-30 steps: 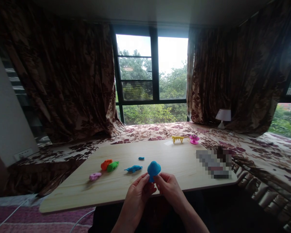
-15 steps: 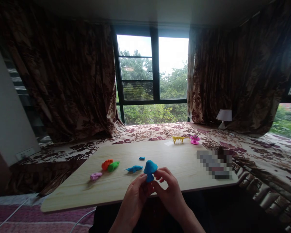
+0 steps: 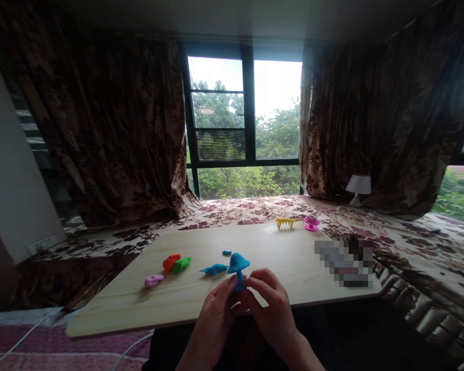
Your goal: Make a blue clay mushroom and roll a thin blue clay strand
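Fingertips of my bare left hand (image 3: 215, 305) and bare right hand (image 3: 271, 301) close in a narrow pinch around the lower stem of a blue, mushroom-shaped figure of what looks like modelling clay (image 3: 238, 263), held cap-up between them over the near edge of a pale wood-grain table (image 3: 147, 309). Just left of the cap lies a long, pointed blue piece (image 3: 213, 269); farther left, a lumpy orange piece (image 3: 171, 262) touches a bright green one (image 3: 181, 265). A yellow, many-legged figure (image 3: 285, 223) stands by the far edge. Too hard a squeeze could bend the slender stem; a slack one could let the wide cap tip. Compared with half a second earlier, my right fingertips sit lower, off the cap's rim, and the stem shows thinner.
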`<state>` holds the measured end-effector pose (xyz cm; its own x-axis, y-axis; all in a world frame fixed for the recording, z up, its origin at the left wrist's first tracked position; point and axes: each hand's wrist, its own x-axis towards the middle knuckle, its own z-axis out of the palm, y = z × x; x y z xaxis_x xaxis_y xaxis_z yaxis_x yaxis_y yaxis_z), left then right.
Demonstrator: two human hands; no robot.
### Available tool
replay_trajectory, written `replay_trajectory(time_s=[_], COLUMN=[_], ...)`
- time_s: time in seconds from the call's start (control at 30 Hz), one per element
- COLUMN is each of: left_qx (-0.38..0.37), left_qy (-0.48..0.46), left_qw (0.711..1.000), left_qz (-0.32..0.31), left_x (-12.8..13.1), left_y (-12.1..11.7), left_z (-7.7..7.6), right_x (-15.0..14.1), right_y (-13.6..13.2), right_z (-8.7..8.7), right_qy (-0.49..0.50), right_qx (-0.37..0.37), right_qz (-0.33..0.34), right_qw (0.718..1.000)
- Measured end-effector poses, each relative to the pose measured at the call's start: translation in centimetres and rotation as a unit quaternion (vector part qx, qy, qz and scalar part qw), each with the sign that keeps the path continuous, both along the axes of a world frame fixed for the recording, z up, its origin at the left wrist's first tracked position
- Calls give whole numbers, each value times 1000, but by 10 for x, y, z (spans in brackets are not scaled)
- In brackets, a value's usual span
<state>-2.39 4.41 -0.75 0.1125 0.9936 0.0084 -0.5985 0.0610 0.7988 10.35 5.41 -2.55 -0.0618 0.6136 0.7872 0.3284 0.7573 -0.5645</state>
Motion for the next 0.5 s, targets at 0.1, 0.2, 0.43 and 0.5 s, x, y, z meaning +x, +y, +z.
replay_trajectory(time_s=[0.1, 0.2, 0.43, 0.5], left_qx=[0, -4, -3, 1], left_qy=[6, 10, 21, 21], left_qw=[1000, 1000, 1000, 1000], left_qz=[2, 1, -7, -13], left_x=[0, -2, -3, -2], left_y=[1, 3, 0, 0], left_z=[-1, -3, -2, -1], right_x=[2, 4, 4, 3], right_y=[0, 0, 0, 0], right_z=[1, 0, -2, -2], right_qy=[-3, 4, -7, -15], right_qx=[0, 5, 13, 17], right_qz=[5, 3, -7, -12], right_qw=[1000, 1000, 1000, 1000])
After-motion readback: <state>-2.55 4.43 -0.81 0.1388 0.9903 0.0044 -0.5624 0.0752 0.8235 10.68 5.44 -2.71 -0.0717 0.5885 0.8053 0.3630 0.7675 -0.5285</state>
